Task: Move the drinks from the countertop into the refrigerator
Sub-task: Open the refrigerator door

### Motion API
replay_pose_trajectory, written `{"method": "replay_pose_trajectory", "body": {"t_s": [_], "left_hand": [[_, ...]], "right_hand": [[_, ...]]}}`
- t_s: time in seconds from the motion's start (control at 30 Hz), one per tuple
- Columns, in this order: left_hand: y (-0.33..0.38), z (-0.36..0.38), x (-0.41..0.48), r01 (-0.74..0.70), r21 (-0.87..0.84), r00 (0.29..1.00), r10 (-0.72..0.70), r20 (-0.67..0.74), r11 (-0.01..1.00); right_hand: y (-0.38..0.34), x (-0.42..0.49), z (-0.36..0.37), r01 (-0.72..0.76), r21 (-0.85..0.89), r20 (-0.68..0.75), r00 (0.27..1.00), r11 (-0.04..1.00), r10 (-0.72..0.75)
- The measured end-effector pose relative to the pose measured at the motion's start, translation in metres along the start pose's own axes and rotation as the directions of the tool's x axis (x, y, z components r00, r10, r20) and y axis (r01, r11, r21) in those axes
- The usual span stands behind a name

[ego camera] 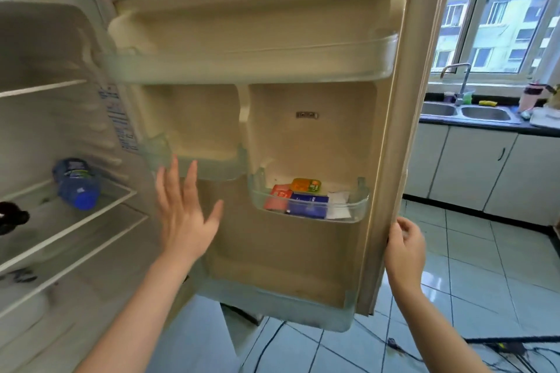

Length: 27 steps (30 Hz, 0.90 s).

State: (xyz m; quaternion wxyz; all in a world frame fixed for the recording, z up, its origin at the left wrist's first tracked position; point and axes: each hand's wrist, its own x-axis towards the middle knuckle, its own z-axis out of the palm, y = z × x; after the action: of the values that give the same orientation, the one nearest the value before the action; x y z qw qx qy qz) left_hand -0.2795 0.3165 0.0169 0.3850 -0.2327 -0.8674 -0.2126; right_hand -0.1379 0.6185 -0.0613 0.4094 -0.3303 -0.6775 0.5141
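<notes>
Fingers straight and spread wide, the left hand is held up with its back to the camera in front of the open door of the refrigerator, and it holds nothing. Its fingertips overlap the small clear bin on the lower left of the door; whether they touch it cannot be told. The right hand grips the outer edge of the door low down, fingers curled round the edge and thumb on the near side. Inside the refrigerator, a blue bottle lies on its side on a white shelf, cap toward the front, well apart from both hands. The clear bin on the right of the door holds a red packet, a blue box, an orange pack and some white paper. The long top bin spans the door's width. Beyond the door edge, a dark surface carries a double steel sink with a tap under a window, and a pink container stands at its right end. Black cables trail over the pale tiled floor.
</notes>
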Motion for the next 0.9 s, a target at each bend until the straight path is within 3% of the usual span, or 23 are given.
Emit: {"method": "replay_pose_trajectory", "body": {"t_s": [0.1,0.17,0.23,0.27,0.47,0.63,0.7,0.9], "left_hand": [[-0.002,0.022,0.014,-0.057,0.068,0.991,0.064,-0.114,0.996],[-0.001,0.032,0.020,-0.064,0.091,0.983,0.079,-0.163,0.994],[-0.002,0.036,0.025,-0.017,0.086,0.984,0.032,-0.177,0.996],[-0.004,0.036,0.027,0.012,0.084,0.984,0.003,-0.177,0.996],[-0.026,0.031,0.047,0.043,0.135,0.994,-0.028,-0.108,0.990],[-0.025,0.045,0.055,0.014,0.133,0.998,-0.005,-0.068,0.991],[-0.028,0.047,0.055,-0.006,0.151,1.000,0.009,-0.023,0.989],[-0.038,0.040,0.068,-0.035,0.110,0.997,0.026,0.077,0.993]], "right_hand": [[-0.027,0.014,0.009,0.311,0.013,-0.126,0.943,0.950,-0.307],[-0.046,0.020,0.021,0.550,-0.056,-0.080,0.829,0.833,-0.553],[-0.056,0.023,0.039,0.687,-0.169,0.018,0.719,0.707,-0.694],[-0.060,0.025,0.049,0.705,-0.229,0.053,0.697,0.671,-0.715],[-0.066,0.047,0.089,0.631,-0.460,0.150,0.749,0.625,-0.645],[-0.075,0.057,0.125,0.783,-0.418,0.325,0.603,0.461,-0.729],[-0.078,0.057,0.145,0.816,-0.372,0.407,0.572,0.443,-0.712],[-0.079,0.081,0.181,0.753,-0.445,0.462,0.656,0.484,-0.596]]}}
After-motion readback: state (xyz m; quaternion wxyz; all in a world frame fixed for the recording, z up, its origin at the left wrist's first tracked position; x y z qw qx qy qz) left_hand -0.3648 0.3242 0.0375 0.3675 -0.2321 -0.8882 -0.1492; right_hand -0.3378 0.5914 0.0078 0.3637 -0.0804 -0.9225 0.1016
